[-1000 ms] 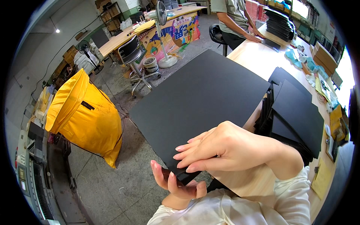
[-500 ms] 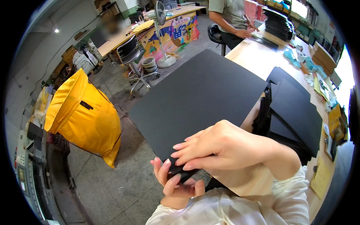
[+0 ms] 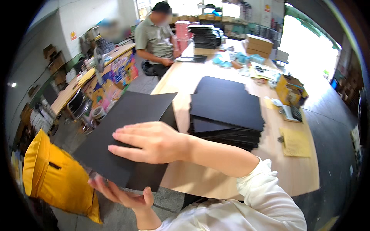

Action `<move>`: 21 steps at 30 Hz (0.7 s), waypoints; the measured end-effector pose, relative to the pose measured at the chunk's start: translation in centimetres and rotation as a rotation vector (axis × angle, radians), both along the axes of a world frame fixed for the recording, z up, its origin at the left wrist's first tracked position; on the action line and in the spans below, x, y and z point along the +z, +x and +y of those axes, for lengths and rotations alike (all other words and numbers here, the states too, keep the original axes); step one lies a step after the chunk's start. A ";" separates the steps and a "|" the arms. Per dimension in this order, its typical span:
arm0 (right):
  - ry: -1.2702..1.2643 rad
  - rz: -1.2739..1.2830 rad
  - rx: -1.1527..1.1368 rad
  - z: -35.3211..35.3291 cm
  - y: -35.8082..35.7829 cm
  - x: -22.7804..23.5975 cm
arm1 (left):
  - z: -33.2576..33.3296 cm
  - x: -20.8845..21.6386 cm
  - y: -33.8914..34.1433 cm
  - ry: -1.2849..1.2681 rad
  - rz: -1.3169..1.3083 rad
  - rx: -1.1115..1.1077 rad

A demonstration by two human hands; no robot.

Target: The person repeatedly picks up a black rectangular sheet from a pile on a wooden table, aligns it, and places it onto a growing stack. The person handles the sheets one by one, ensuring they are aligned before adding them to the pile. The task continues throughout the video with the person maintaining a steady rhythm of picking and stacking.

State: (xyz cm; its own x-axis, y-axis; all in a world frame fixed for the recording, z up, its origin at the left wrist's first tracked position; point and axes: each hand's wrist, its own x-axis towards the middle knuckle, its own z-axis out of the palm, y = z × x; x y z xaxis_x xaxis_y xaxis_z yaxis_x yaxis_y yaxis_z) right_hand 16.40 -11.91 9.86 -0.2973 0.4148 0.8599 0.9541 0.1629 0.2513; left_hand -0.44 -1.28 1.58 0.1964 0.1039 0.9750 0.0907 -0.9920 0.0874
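Observation:
A large black sheet of card (image 3: pixel 115 111), bent over into two panels, is in front of me at the left of the table. My right hand (image 3: pixel 154 142) lies flat on its upper panel, fingers stretched out. Below the near edge is my left hand (image 3: pixel 127 198), palm up, its fingers extended and the thumb standing apart. Part of the left fingers is hidden at the card's edge. To the right of the card, a stack of black sheets (image 3: pixel 227 109) sits on the wooden table (image 3: pixel 285 181).
A yellow sack (image 3: pixel 58 177) stands on the floor at left. Across the table a person (image 3: pixel 156 42) sits near a tall black stack (image 3: pixel 204 36). Along the right side are a yellow box (image 3: pixel 289 90), a calculator (image 3: pixel 296 113) and a yellow paper pad (image 3: pixel 296 142).
My view has swung right toward the table. The card, spread broad before, now shows two panels folded together. My right hand has moved from its near edge onto the upper panel; my left fingers have straightened.

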 end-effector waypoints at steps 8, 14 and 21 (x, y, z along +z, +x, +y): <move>1.198 1.009 -0.338 -28.4 -2.4 0.0 | -8.6 -4.2 1.1 -0.018 0.167 -0.501; 0.218 0.256 -1.363 -44.1 -12.1 -14.3 | -15.2 -5.8 4.7 -0.065 0.224 -0.724; -0.598 0.465 -1.131 -42.7 -14.8 -22.2 | -15.2 -5.2 5.1 -0.055 0.209 -0.685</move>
